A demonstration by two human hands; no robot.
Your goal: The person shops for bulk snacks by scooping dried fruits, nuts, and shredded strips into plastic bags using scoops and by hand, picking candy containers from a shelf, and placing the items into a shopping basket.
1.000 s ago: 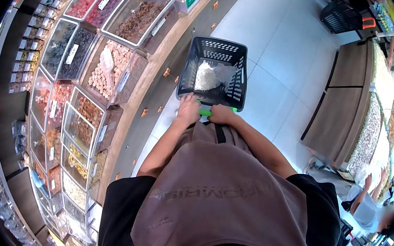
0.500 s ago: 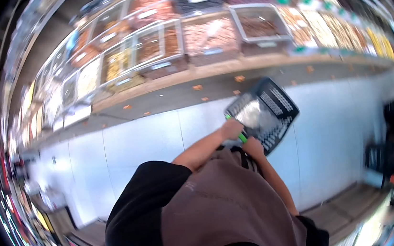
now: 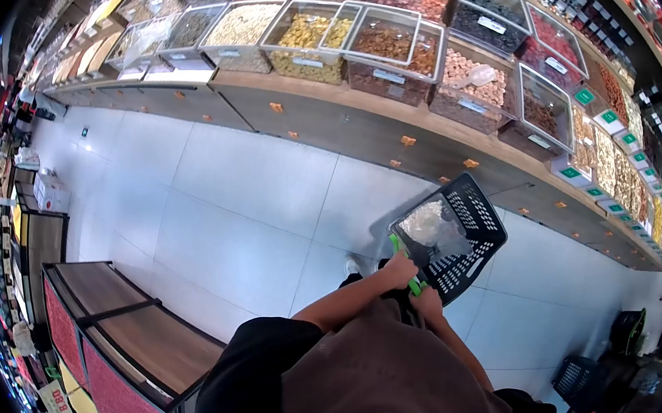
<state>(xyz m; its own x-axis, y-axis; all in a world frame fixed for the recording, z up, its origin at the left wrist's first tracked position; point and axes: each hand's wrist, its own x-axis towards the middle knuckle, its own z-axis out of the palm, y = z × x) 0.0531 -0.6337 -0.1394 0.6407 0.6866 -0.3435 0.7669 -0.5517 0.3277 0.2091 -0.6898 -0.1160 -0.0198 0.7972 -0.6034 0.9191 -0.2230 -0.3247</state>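
My left hand and my right hand are both closed round the green handle of a black shopping basket. The basket hangs in front of my body, above the tiled floor. Inside it lies a clear plastic bag with whitish contents that I cannot make out. My left hand is at the upper part of the handle, my right hand just below it in the view.
Along the top runs a wooden counter with clear bins of dried goods, one holding pink pieces. A dark wooden stand with red goods is at lower left. Another black basket sits at lower right. My shoe shows on the floor.
The view has turned, so the counter has swung from the left side to the top and the lower-left stand has come into view. Both hands have kept hold of the basket handle.
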